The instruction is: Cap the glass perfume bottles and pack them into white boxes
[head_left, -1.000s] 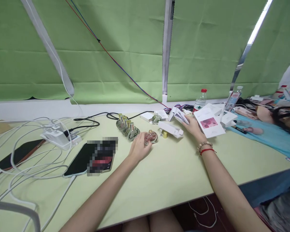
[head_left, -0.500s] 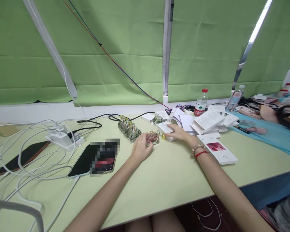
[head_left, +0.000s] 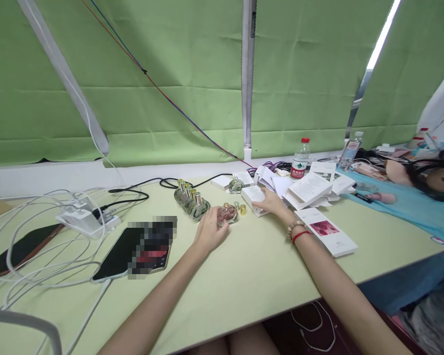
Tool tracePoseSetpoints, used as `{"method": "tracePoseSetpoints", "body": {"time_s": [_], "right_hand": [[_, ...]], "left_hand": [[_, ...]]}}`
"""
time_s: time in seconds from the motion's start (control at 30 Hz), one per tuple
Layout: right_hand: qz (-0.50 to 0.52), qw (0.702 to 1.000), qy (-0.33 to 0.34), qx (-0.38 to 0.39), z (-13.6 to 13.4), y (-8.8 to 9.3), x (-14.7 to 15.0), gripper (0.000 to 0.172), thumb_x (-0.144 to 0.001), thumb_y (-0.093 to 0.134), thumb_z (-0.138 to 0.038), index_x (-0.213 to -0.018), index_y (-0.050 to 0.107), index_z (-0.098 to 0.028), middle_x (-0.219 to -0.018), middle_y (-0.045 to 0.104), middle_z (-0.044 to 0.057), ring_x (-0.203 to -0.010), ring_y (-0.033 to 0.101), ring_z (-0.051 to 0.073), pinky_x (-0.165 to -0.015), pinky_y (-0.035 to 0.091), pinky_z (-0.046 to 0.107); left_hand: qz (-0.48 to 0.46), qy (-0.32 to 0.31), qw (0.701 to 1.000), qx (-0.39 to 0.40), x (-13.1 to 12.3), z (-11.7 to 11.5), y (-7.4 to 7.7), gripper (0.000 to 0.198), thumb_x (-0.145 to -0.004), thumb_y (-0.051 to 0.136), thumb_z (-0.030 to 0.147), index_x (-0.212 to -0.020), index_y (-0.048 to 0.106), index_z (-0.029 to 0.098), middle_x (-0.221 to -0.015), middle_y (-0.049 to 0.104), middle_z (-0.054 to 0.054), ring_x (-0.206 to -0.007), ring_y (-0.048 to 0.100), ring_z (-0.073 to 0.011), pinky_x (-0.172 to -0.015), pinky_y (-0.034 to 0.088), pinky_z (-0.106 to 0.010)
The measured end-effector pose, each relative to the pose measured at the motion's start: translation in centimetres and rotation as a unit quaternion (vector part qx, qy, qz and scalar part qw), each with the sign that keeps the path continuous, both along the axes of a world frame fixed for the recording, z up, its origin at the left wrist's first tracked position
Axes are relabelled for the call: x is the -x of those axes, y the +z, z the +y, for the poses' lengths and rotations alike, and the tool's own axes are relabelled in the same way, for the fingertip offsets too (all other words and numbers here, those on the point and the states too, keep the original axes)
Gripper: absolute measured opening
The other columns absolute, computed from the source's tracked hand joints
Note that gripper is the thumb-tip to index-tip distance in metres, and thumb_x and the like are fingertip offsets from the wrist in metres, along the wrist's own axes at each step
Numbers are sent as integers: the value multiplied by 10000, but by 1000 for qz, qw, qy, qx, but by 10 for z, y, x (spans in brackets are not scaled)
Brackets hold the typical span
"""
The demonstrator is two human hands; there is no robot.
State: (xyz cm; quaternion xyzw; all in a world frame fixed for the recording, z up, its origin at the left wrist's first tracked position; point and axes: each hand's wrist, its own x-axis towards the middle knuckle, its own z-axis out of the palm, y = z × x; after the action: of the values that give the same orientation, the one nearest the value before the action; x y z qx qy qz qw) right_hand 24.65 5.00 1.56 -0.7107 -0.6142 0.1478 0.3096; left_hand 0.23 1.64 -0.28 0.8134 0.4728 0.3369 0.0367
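Your right hand (head_left: 274,203) has come over and closes on the box (head_left: 252,193) — your left hand (head_left: 209,230) still pinches the bottle (head_left: 228,214).

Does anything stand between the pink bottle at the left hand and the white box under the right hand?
Yes: a small gold cap sits on the table between the pink bottle and the white box.
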Motion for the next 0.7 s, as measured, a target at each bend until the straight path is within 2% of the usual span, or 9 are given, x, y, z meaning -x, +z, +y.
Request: {"method": "tracePoseSetpoints", "body": {"time_s": [0.1,0.23,0.33,0.4,0.47,0.57,0.7], "right_hand": [[81,993,-55,-65,0,6,-1,681,-706,603,-454,-1281,460,-118,-1301,529,169,-1178,510,296,-982,381,398],[154,950,-124,-240,-8,25,-7,560,-784,476,-483,-1242,451,-162,-1269,538,141,-1169,501,260,-971,382,384],[123,910,-188,-347,-16,37,-16,619,-763,515,-466,-1289,367,-174,-1327,459,138,-1224,437,248,-990,362,376],[90,890,-230,-383,-18,39,-22,720,-732,569,-449,-1331,292,-162,-1359,399,151,-1261,387,248,-1011,342,370],[57,879,-260,-394,-18,36,-28,800,-706,607,-428,-1355,239,-139,-1363,373,169,-1277,355,256,-1030,322,370],[19,880,-295,-373,-17,30,-35,834,-703,616,-412,-1375,219,-119,-1356,379,185,-1277,348,276,-1033,312,385],[1,913,-307,-269,-13,24,-40,822,-729,594,-440,-1393,242,-109,-1363,394,207,-1246,395,319,-987,336,404]], "left_hand": [[1,0,1000,0,0,0,0,291,-812,452,263,-1090,470,180,-1072,598,-96,-1025,557,-253,-903,430,-415],[-2,-2,1000,3,1,-1,0,289,-815,449,261,-1093,467,185,-1082,598,-93,-1033,555,-251,-913,424,-417],[-1,-10,1000,-2,1,-1,0,282,-816,451,259,-1089,467,191,-1073,598,-87,-1027,557,-245,-905,429,-406],[-2,-12,1000,-7,1,-1,0,276,-814,453,257,-1083,469,194,-1063,598,-84,-1016,561,-243,-900,432,-403],[-3,-11,1000,-5,1,-1,0,278,-811,452,257,-1079,470,187,-1061,597,-89,-1016,559,-248,-904,430,-410],[-4,-7,1000,4,0,-2,2,284,-810,447,258,-1081,468,176,-1070,597,-99,-1027,554,-256,-908,428,-423],[-5,-5,1000,9,-1,-3,3,279,-810,444,254,-1077,468,176,-1073,597,-97,-1032,549,-257,-903,429,-425]]}}
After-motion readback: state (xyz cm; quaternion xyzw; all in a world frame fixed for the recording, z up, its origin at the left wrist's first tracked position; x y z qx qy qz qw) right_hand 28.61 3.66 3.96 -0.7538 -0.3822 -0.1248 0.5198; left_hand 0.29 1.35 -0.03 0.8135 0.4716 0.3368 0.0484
